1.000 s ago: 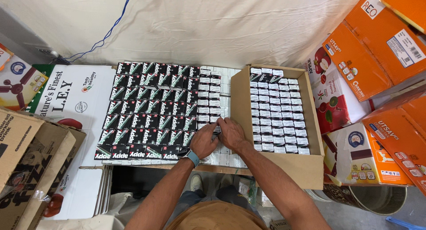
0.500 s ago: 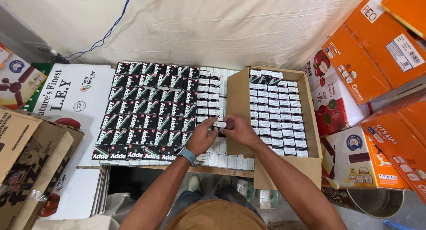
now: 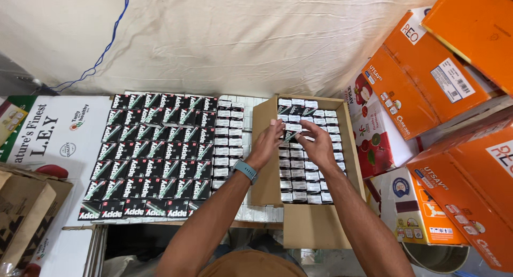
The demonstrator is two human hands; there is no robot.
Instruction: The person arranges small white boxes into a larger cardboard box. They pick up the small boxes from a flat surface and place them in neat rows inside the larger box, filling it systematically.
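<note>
Both hands have moved from the rows on the desk to above the cardboard box. Left hand and right hand together pinch a small packet by its ends, just over the packets stacked inside the box, beside the black packets.

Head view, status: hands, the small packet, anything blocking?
Left hand and right hand both pinch one small packet. Packet held above packed rows in the cardboard box. Nothing blocking.
</note>
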